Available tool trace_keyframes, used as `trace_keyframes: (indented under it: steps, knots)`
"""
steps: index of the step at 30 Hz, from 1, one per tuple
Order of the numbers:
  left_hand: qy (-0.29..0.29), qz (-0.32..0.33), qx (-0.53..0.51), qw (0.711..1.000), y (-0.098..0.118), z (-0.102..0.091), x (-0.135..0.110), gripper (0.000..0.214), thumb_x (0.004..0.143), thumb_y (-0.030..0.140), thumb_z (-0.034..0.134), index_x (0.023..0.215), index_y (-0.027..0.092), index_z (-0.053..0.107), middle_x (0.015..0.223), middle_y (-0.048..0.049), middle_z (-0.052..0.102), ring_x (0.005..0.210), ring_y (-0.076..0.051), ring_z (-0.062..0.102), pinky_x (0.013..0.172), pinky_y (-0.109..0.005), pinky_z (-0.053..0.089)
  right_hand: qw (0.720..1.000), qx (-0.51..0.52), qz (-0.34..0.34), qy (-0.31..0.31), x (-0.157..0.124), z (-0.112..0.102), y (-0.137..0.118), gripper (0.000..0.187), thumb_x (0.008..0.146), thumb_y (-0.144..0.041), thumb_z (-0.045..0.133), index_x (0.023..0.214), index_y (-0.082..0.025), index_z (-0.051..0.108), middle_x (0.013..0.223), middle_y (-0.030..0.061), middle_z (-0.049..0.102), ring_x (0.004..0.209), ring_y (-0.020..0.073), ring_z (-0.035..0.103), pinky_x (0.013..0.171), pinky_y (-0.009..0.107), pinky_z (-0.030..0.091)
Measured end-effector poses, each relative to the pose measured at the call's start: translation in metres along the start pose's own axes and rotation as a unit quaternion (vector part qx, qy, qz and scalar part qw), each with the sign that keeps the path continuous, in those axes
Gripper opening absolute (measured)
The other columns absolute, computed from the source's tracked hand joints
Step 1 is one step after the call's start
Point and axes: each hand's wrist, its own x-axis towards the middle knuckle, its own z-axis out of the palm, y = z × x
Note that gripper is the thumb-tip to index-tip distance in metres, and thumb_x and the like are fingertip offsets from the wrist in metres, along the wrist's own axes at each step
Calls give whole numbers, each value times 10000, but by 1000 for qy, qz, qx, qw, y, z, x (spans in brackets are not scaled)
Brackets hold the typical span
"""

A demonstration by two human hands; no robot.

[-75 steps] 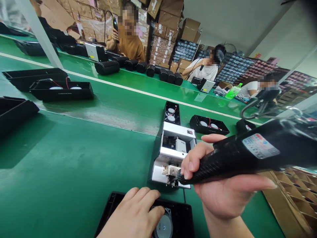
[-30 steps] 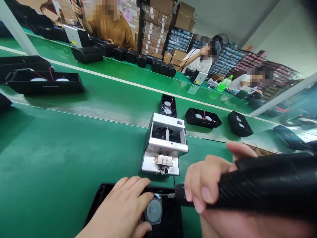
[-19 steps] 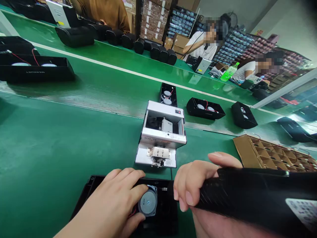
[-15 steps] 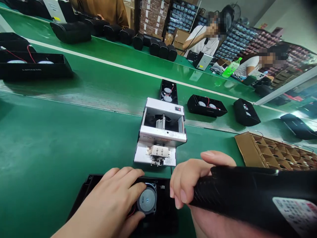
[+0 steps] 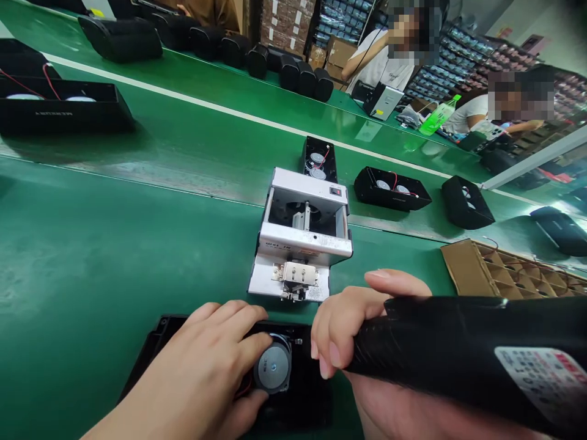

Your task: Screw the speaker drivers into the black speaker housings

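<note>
Resting unclenched, the left hand [image 5: 215,354] is touching 1 round grey metal speaker [image 5: 274,368] at its right, inside the black rectangular housing [image 5: 309,397]; the right hand [image 5: 346,321] is gripping a black cylindrical screwdriver [image 5: 440,333], seemingly fastening, the next move needing steady aim.

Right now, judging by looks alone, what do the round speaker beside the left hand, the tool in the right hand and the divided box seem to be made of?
Round speaker: likely metal; its grey back is smooth with a dull sheen.
Tool: probably hard plastic; black, softly glossy, with fine ridges near the fingers.
Divided box: apparently cardboard; matte brown, thin walls.
</note>
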Motion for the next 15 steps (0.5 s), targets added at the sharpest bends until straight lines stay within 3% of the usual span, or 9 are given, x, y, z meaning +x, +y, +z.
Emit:
trace_keyframes:
  steps: [8,12,15]
  knots:
    - [-28,-18,-8,999,1,1,1,306,719,145,827,974,314,805,1276,29,798,1156,-304,732,947,-471,450,998,8,56,-22,4,-5,-3,594,1027,-808,648,1477,-425,702,856,46,756,705,282,704,689,473,614]
    - [-30,-15,-15,999,0,-1,1,332,753,162,869,1030,336,809,1307,45,787,1178,-293,725,964,-462,449,999,6,45,-14,4,-3,-1,613,1024,-824,641,1465,-405,714,844,47,750,684,272,691,668,460,607]
    - [-44,-18,-21,999,-1,-2,0,313,795,180,883,1047,349,804,1306,55,777,1183,-285,717,977,-461,444,999,4,32,1,3,1,3,482,1096,-699,634,1452,-386,725,814,38,742,650,257,680,638,428,597]
